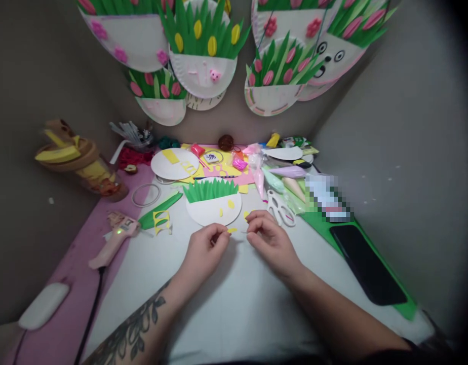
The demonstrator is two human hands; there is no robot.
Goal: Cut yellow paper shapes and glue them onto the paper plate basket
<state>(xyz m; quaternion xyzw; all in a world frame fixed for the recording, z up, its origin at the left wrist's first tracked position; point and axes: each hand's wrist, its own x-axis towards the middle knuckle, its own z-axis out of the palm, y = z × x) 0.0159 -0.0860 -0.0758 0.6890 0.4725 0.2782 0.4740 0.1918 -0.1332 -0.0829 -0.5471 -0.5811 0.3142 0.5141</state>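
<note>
A small yellow paper piece (pixel 232 230) sits between the two hands, just above the white table (pixel 234 304) and just in front of the half paper plate (pixel 213 209). The left hand (pixel 204 249) pinches its left end between thumb and fingertips, the other fingers curled in; the right hand (pixel 265 237) has its fingertips drawn together at or just beside the piece's right end, though whether they actually grip it or only touch it is too small to tell. Holding by the tips looks suited to so small a scrap: it leaves the piece's middle exposed and keeps it close to the plate. The half plate lies flat with a green paper fringe (pixel 210 189) standing along its straight top edge, and a few small yellow shapes already rest on its white face. White-handled scissors (pixel 280 208) lie just right of the plate, near the right hand. To the left, a pink glue gun (pixel 114 237) rests on its side with a small green light showing, its nozzle toward the plate; beside it lie a green paper strip (pixel 160 209) and yellow paper offcuts (pixel 161 221). A dark phone (pixel 366 266) lies well apart on a green sheet at the right. Further back are a whole white plate (pixel 174 163), pink and yellow sheets and pastel bags. Finished plate crafts with green fringes and pink or yellow buds hang on the wall (pixel 203 50) above.
</note>
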